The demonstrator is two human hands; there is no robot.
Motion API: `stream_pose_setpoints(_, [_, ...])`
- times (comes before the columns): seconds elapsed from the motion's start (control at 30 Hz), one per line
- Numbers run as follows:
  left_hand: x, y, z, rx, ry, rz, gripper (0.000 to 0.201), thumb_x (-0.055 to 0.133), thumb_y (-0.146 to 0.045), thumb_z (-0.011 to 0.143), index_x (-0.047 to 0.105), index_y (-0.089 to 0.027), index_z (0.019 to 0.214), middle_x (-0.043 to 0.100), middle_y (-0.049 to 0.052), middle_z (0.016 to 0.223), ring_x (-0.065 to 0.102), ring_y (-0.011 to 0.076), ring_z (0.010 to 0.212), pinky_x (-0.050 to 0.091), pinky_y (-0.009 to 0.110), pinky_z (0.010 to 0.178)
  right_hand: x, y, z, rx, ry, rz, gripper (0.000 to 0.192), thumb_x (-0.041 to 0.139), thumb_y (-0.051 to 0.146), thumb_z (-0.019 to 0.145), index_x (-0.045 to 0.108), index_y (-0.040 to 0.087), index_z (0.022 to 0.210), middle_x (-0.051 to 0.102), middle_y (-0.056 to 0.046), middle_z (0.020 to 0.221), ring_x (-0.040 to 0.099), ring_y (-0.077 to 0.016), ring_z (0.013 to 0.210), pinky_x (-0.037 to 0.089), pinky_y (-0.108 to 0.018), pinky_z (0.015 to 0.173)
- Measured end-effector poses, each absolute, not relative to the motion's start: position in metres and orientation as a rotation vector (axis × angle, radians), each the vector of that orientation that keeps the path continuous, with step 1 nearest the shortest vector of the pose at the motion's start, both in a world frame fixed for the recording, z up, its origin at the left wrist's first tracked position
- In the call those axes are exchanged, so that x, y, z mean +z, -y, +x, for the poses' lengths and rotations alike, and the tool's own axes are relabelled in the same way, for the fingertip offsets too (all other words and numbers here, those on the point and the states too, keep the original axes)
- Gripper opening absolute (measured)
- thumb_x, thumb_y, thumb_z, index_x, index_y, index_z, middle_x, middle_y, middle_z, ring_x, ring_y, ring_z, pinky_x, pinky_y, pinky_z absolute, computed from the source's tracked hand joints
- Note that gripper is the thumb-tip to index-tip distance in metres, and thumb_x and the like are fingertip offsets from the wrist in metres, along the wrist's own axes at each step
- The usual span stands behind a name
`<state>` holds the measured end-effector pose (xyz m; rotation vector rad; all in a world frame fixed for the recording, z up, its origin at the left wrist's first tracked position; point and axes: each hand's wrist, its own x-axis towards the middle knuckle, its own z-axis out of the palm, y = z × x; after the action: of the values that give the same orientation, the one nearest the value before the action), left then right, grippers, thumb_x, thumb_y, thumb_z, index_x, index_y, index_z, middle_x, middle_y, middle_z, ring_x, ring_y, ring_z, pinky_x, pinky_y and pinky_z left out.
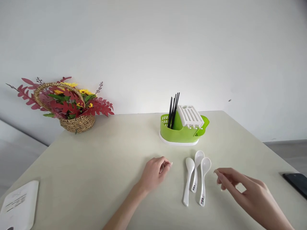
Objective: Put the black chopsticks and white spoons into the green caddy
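Three white spoons (196,177) lie side by side on the worktop (100,166), bowls toward the green cutlery holder (182,129), between your hands. They look light, stiff, glossy, likely slippery and breakable; take one by its handle. Your left hand (154,174) rests loosely curled, empty; your right hand (244,190) hovers, fingers spread, empty
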<state>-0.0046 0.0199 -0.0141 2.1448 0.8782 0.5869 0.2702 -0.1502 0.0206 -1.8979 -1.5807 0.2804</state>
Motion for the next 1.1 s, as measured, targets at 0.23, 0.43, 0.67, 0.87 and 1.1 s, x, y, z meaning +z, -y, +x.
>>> stream_pose_setpoints(0.23, [-0.010,-0.017,-0.003,0.539,-0.869,2.299,0.025,0.049,-0.034,0.105,0.065,-0.022,0.089,0.074,0.001,0.084,0.064,0.0178,0.077,0.046,0.032,0.082,-0.007,0.168,0.255,0.665,0.996,-1.923,0.041,0.059,0.065,0.096,0.070,0.026,0.092,0.068,0.001,0.068,0.063,-0.0150,0.055,0.047,-0.023,0.051])
stream_pose_setpoints(0.43, [-0.004,-0.013,0.004,0.490,-0.943,2.305,0.023,0.047,-0.039,0.107,0.063,-0.025,0.098,0.074,0.001,0.087,0.065,0.0186,0.078,0.048,0.034,0.085,-0.026,0.167,0.252,0.767,0.819,-1.783,0.044,0.061,0.067,0.094,0.071,0.023,0.091,0.063,0.001,0.059,0.056,-0.0170,0.051,0.045,-0.027,0.048])
stream_pose_setpoints(0.67, [0.008,-0.006,0.044,0.353,-1.099,2.199,0.030,0.052,-0.051,0.101,0.051,-0.025,0.116,0.075,0.001,0.094,0.067,0.0189,0.069,0.049,0.033,0.070,-0.032,0.170,0.246,0.719,0.843,-1.820,0.043,0.061,0.068,0.093,0.069,0.026,0.089,0.063,0.003,0.062,0.058,-0.0158,0.055,0.047,-0.025,0.058])
stream_pose_setpoints(0.87, [0.037,0.003,0.079,0.019,-1.303,2.264,0.044,0.070,-0.043,0.087,0.051,-0.022,0.121,0.077,0.002,0.087,0.075,0.0282,0.079,0.045,0.036,0.070,-0.028,0.167,0.246,0.739,0.838,-1.790,0.044,0.059,0.068,0.094,0.068,0.026,0.087,0.062,0.002,0.060,0.056,-0.0161,0.054,0.046,-0.026,0.058])
stream_pose_setpoints(1.1, [0.044,0.012,0.096,-0.106,-1.393,2.284,0.041,0.072,-0.027,0.083,0.052,-0.023,0.118,0.078,0.002,0.083,0.076,0.0300,0.084,0.044,0.035,0.071,-0.028,0.165,0.247,0.726,0.847,-1.764,0.044,0.059,0.068,0.094,0.067,0.026,0.083,0.061,0.003,0.059,0.054,-0.0154,0.050,0.044,-0.025,0.051])
